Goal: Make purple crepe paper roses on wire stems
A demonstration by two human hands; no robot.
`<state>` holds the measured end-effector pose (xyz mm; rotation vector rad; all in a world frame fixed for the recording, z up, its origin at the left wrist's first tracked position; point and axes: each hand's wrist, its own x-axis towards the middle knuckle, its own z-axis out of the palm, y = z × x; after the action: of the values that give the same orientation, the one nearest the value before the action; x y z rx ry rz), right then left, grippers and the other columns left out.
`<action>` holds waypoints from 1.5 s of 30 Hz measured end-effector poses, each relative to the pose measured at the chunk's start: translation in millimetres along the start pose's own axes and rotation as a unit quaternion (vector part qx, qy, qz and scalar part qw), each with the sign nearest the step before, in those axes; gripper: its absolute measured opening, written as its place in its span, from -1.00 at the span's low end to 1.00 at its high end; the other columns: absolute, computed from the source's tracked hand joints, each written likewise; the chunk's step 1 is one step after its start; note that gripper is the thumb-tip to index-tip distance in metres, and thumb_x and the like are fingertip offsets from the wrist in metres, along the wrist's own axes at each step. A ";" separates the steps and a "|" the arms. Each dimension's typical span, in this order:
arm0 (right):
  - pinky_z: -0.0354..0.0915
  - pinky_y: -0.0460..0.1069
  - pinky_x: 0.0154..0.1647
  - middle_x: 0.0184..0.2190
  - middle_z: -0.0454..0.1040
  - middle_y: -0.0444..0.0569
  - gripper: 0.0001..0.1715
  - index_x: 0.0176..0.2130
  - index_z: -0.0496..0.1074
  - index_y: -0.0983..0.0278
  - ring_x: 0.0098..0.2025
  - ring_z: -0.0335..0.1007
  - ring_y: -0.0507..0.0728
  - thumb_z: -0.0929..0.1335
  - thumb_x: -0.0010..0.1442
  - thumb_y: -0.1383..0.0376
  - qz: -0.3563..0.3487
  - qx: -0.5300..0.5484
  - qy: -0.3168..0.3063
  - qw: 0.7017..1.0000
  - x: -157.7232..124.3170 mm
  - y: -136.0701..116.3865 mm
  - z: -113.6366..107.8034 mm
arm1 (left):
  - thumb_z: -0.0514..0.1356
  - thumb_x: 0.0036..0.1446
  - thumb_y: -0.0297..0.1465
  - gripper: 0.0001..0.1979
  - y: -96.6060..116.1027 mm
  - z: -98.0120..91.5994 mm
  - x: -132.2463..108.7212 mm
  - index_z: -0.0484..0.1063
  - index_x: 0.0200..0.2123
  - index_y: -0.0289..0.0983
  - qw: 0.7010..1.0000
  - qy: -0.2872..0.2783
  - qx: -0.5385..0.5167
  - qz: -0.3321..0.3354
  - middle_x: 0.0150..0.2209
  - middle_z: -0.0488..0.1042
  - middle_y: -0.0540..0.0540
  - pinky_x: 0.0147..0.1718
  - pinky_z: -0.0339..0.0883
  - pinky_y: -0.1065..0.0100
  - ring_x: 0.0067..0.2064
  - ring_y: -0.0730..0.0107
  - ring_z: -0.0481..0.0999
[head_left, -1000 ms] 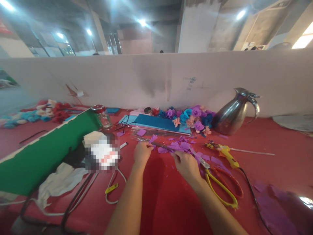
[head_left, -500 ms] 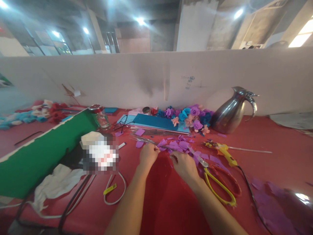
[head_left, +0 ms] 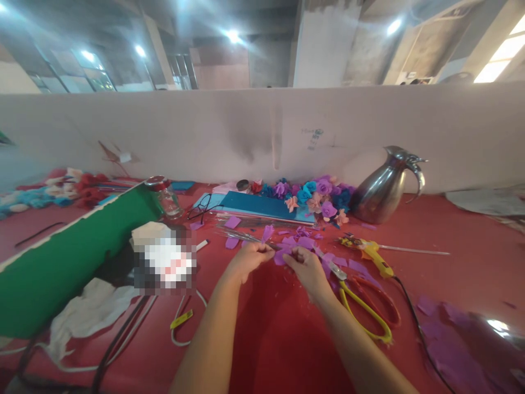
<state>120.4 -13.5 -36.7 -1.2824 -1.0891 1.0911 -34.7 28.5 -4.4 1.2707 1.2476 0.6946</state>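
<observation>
Between my two hands, a small purple crepe paper piece (head_left: 279, 258) is stretched just above the table. My left hand (head_left: 249, 259) pinches its left edge, fingers pressed together. At the other edge my right hand (head_left: 307, 269) is closed on it with thumb and forefinger. Loose purple paper scraps (head_left: 304, 242) lie right behind the fingers. A bundle of thin wire stems (head_left: 241, 235) rests beyond my left hand, partly covered by scraps. Scissors (head_left: 365, 312) with one yellow and one red handle lie beside my right wrist, blades under the scraps.
A yellow glue gun (head_left: 378, 259) with a cord lies at the right, near a steel jug (head_left: 379, 186). Paper flowers (head_left: 314, 194) and blue sheets (head_left: 258, 205) are at the back. A green board (head_left: 77, 257), glass jar (head_left: 166, 200) and cables occupy the left.
My hands have come closer together, and the purple piece now shows between their fingertips. My left hand has turned, with its fingers reaching further right. The view has shifted slightly.
</observation>
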 end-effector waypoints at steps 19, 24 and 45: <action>0.35 0.00 -0.42 -0.33 0.50 -0.03 -0.70 -0.16 0.36 0.26 -0.48 0.44 0.10 0.27 0.05 0.28 -0.047 -0.152 0.019 0.987 3.8 10.3 3.1 | 0.34 -0.28 -0.31 -0.81 8.7 -12.9 3.6 0.52 -0.53 -0.29 0.972 0.217 -0.089 0.030 -0.69 0.35 0.08 -0.52 0.07 0.45 -0.56 0.52 0.27; 0.32 0.02 -0.15 -0.14 0.45 0.06 -0.63 -0.09 0.43 0.26 -0.25 0.43 0.13 0.27 0.08 0.41 -0.146 -0.344 0.030 0.927 -4.2 -2.0 -3.9 | 0.33 -0.29 -0.33 -0.83 11.0 -12.2 2.3 0.50 -0.56 -0.29 0.971 0.223 -0.080 0.027 -0.71 0.34 0.08 -0.54 0.04 0.44 -0.56 0.48 0.28; 0.11 0.03 -0.04 -0.27 0.53 0.05 -0.74 -0.25 0.54 0.27 -0.13 0.31 0.20 0.27 0.15 0.39 -0.129 -0.560 0.011 0.818 6.7 -7.3 -25.6 | 0.15 0.04 -0.43 -0.90 3.7 -0.9 4.7 0.25 -0.48 -0.24 0.996 0.052 -0.011 -0.067 -0.78 -0.02 0.22 -0.63 -0.22 0.44 -0.71 0.60 -0.09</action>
<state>146.8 -10.9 -29.4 -1.9205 -1.9408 0.1213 -33.5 34.0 -2.2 1.1334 1.3937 0.6823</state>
